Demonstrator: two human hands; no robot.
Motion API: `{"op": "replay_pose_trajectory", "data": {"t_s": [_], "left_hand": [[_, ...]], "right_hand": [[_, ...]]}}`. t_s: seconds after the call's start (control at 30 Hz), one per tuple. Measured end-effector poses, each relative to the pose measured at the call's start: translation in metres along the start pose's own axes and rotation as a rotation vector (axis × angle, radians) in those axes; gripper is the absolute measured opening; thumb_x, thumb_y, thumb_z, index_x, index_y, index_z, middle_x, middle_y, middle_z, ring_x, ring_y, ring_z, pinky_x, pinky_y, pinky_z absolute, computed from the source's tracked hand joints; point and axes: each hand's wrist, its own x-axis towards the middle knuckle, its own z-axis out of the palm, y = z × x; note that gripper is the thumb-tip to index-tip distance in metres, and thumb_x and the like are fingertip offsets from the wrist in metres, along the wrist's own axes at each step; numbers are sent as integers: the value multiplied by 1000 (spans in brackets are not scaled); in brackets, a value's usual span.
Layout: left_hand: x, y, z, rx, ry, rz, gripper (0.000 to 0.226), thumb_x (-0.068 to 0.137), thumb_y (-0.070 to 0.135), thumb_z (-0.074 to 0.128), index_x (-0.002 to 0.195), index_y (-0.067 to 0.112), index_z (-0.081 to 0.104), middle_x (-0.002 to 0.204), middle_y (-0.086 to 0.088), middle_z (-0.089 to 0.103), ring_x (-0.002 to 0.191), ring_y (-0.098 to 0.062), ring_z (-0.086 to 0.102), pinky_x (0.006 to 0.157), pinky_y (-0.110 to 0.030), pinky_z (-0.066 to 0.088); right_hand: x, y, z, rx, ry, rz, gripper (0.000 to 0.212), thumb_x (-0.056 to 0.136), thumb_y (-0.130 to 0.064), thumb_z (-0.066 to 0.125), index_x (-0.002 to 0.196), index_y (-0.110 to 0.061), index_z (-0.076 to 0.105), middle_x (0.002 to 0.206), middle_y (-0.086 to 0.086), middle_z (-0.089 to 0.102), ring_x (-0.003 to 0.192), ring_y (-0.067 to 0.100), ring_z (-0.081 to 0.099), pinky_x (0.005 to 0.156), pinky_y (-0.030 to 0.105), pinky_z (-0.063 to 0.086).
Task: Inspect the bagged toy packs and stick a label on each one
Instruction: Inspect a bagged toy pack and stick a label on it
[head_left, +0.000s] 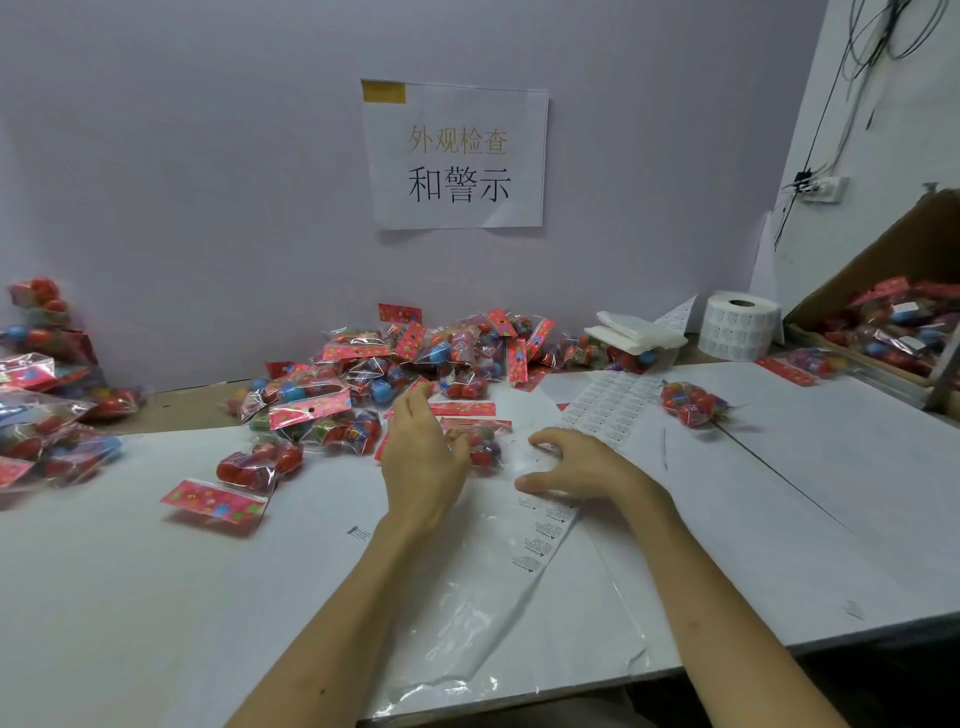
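Note:
A heap of clear bagged toy packs with red header cards lies at the back middle of the white table. One pack sits just in front of the heap. My left hand reaches to it with relaxed fingers that touch its left side. My right hand hovers to the right of that pack, its fingers loosely curled and holding nothing. A sheet of small white labels lies behind my right hand. A printed label strip runs under my right wrist.
A label roll and folded white bags stand at the back right. A cardboard box with more packs is at the far right. Single packs lie at the right and front left, with another pile at the left edge. A clear plastic sheet covers the near table.

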Motion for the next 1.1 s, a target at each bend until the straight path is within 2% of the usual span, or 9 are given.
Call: {"op": "replay_pose_trajectory", "data": {"t_s": [0.07, 0.13, 0.23, 0.4, 0.5, 0.57, 0.73, 0.9, 1.1], "left_hand": [[2, 2, 0, -65, 20, 82, 50, 90, 12, 74, 136, 16, 55, 136, -4, 57, 118, -23, 60, 96, -38, 56], [0, 6, -1, -145, -20, 153, 21, 90, 6, 70, 108, 16, 69, 110, -1, 70, 91, -15, 67, 78, -29, 59], [-4, 8, 4, -205, -156, 196, 16, 90, 2, 66, 92, 17, 71, 89, 4, 71, 76, -10, 67, 70, -27, 58], [-3, 3, 9, -160, -319, 219, 21, 92, 9, 66, 112, 17, 69, 101, 0, 72, 79, -4, 63, 74, -15, 50], [-2, 0, 12, -129, -375, 220, 30, 92, 12, 65, 121, 18, 67, 108, 2, 71, 90, -12, 66, 84, -24, 54], [-2, -2, 13, -97, -402, 250, 33, 91, 12, 66, 123, 20, 66, 110, 3, 69, 92, -14, 63, 88, -32, 54], [-6, -4, 15, 3, -464, 329, 46, 87, 22, 73, 131, 29, 62, 110, 12, 60, 79, -6, 58, 82, -30, 53], [-5, -5, 16, 69, -550, 330, 51, 85, 19, 69, 133, 36, 61, 134, 12, 56, 86, -6, 59, 86, -34, 54], [-2, -6, 16, 99, -593, 307, 52, 85, 14, 67, 132, 36, 62, 140, 9, 51, 90, -7, 56, 86, -35, 54]], "right_hand": [[0, 0, -1, 11, 47, 1, 73, 80, -45, 80, 144, -27, 51, 148, -5, 52, 131, 18, 51, 102, 30, 39], [0, 0, -1, 17, 113, 7, 64, 79, -42, 80, 138, -28, 57, 137, -5, 61, 118, 18, 59, 97, 31, 46], [-2, 1, -2, -1, 228, 26, 48, 79, -32, 76, 126, -30, 65, 118, -5, 69, 102, 17, 63, 88, 35, 54], [0, 4, -7, 37, 405, 39, 46, 81, -26, 75, 126, -28, 67, 119, -1, 70, 106, 21, 64, 81, 29, 49], [2, 5, -9, 78, 471, 36, 47, 84, -29, 76, 129, -27, 66, 125, 1, 69, 113, 22, 63, 84, 29, 46], [3, 5, -9, 78, 483, 29, 44, 85, -33, 75, 128, -28, 67, 125, 1, 69, 114, 22, 63, 89, 32, 48], [3, 5, -9, 68, 486, 12, 41, 90, -39, 71, 129, -26, 68, 127, 1, 69, 116, 23, 62, 92, 34, 48], [1, 4, -9, 71, 475, 0, 42, 93, -41, 68, 132, -24, 67, 132, 0, 68, 120, 22, 61, 94, 34, 48], [1, 5, -11, 81, 450, 5, 41, 97, -43, 63, 133, -25, 66, 135, 1, 66, 123, 22, 59, 98, 36, 48]]}}
